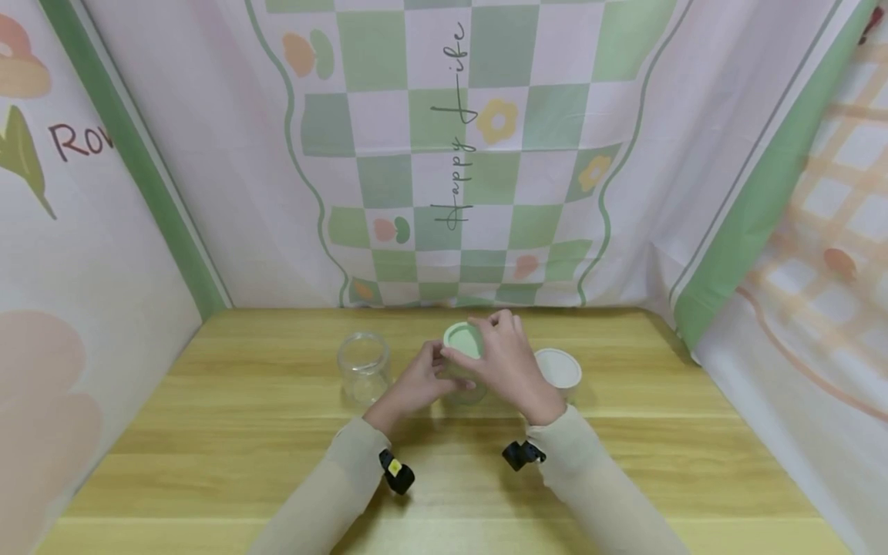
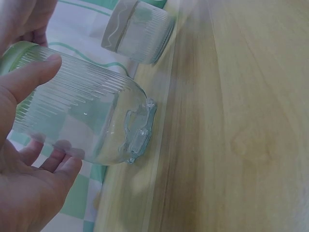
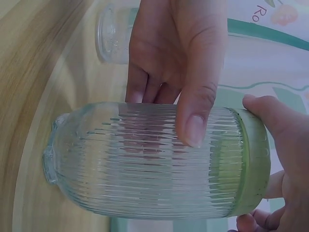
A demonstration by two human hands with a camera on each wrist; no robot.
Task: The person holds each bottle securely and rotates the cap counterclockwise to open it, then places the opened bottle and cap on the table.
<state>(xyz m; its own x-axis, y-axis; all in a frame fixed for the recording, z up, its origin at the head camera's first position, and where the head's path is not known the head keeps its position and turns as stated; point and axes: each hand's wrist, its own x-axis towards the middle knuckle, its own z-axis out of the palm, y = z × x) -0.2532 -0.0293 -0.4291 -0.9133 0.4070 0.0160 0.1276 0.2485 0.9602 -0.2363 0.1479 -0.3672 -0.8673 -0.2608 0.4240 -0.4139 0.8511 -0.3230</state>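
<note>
A ribbed clear glass jar [image 3: 145,164] with a green lid [image 1: 463,339] stands upright on the table between the two hands. My left hand [image 1: 418,379] grips the jar's side, its thumb across the ribs and its fingers curled round the far wall, as the left wrist view shows. From above, my right hand [image 1: 505,361] holds the lid by its rim, thumb on one edge and fingers on the other. The lid sits on the jar's mouth. In the left wrist view the jar's moulded feet [image 2: 141,133] show at its base.
Left of the hands stands an open clear glass jar [image 1: 364,362]. Close behind the right wrist is a shorter ribbed jar with a white lid [image 1: 558,368]. The wooden table [image 1: 444,493] ends at a patterned cloth backdrop [image 1: 444,154], with cloth walls on both sides.
</note>
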